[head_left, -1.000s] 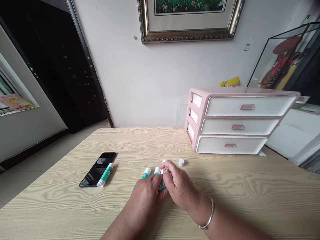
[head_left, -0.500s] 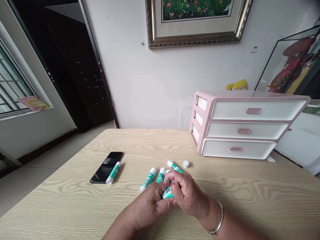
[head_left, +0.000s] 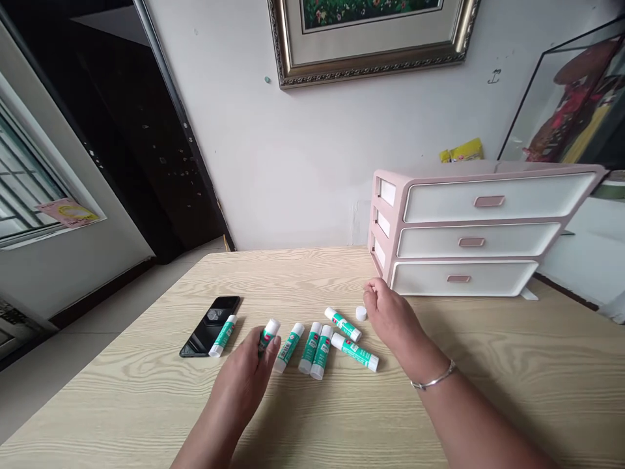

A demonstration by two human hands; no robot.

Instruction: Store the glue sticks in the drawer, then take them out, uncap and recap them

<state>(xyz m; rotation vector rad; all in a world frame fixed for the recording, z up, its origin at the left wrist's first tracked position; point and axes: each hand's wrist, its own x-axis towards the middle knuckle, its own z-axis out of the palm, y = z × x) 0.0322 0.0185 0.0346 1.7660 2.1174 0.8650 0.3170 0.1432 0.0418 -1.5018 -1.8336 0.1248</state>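
My left hand (head_left: 239, 378) is shut on a green-and-white glue stick (head_left: 268, 337), held upright in the fingers with its white cap at the top. It is close to a smartphone (head_left: 209, 326) lying dark side up, with another glue stick (head_left: 223, 335) beside it. Several more glue sticks lie loose on the wooden table (head_left: 146, 397), including one (head_left: 289, 348), another (head_left: 322, 352) and one (head_left: 355, 352). My right hand (head_left: 390, 319) holds nothing, its fingers loosely curled just right of a small white cap (head_left: 361, 313).
A pink-and-white drawer unit (head_left: 469, 241) stands at the table's far right. Behind the table are a wall with a gilt-framed picture (head_left: 371, 45) and a dark doorway (head_left: 146, 130). A yellow packet (head_left: 461, 151) lies behind the drawers.
My hands have parted: the left moved leftward with a glue stick, and the right moved up and right toward the white cap. Glue sticks once under my hands now show on the table.
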